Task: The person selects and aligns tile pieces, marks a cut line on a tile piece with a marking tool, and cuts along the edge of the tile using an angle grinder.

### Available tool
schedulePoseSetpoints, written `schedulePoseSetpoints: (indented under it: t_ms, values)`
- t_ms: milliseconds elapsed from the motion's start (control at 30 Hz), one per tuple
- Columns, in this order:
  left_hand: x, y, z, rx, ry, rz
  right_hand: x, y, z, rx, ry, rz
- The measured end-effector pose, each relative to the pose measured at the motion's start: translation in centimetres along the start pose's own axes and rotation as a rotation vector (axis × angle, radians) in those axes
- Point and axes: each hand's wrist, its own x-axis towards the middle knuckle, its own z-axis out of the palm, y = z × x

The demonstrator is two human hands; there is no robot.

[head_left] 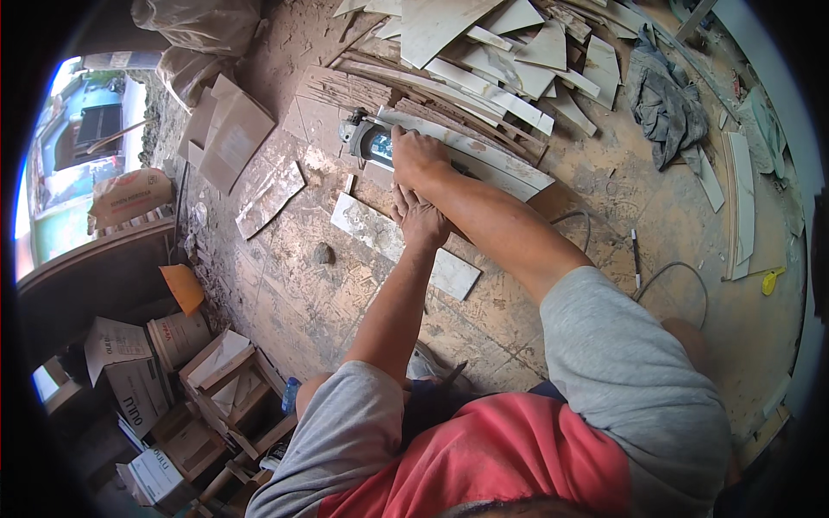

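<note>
Dust coats the bare concrete floor point(553, 328) where the person crouches. The right hand point(417, 158) wraps its fingers tight around a grey handheld angle grinder point(367, 138), which sits on a long pale ceramic tile strip point(492, 160) near the heap of cut tile offcuts point(501, 52) at the floor's far edge. The left hand point(420, 217) presses flat, fingers together, on a marbled white rectangular tile point(380, 233) just below the grinder. A grey crumpled cloth point(667, 104) lies well apart toward the right edge.
</note>
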Motion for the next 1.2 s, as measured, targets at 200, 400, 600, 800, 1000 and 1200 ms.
schedulePoseSetpoints:
  t_ms: [200, 400, 600, 800, 1000, 1200]
  values:
    - [-0.2, 0.3, -0.4, 0.008, -0.005, -0.001, 0.2, 0.0, 0.3, -0.010, -0.009, 0.000]
    - [-0.1, 0.2, -0.1, -0.003, 0.028, -0.002, 0.1, 0.2, 0.3, -0.005, -0.012, 0.003]
    - [-0.1, 0.2, -0.1, -0.012, 0.009, -0.011, -0.1, 0.3, 0.1, -0.020, -0.008, -0.007]
    - [-0.1, 0.3, 0.0, -0.016, 0.039, -0.019, -0.2, 0.4, 0.2, -0.011, -0.017, 0.008]
    - [0.2, 0.0, 1.1, -0.001, 0.066, -0.031, -0.3, 0.8, 0.3, -0.039, -0.023, 0.011]
    - [0.7, -0.6, 2.1, -0.049, 0.109, -0.005, -0.6, 1.0, 0.4, -0.050, -0.016, 0.018]
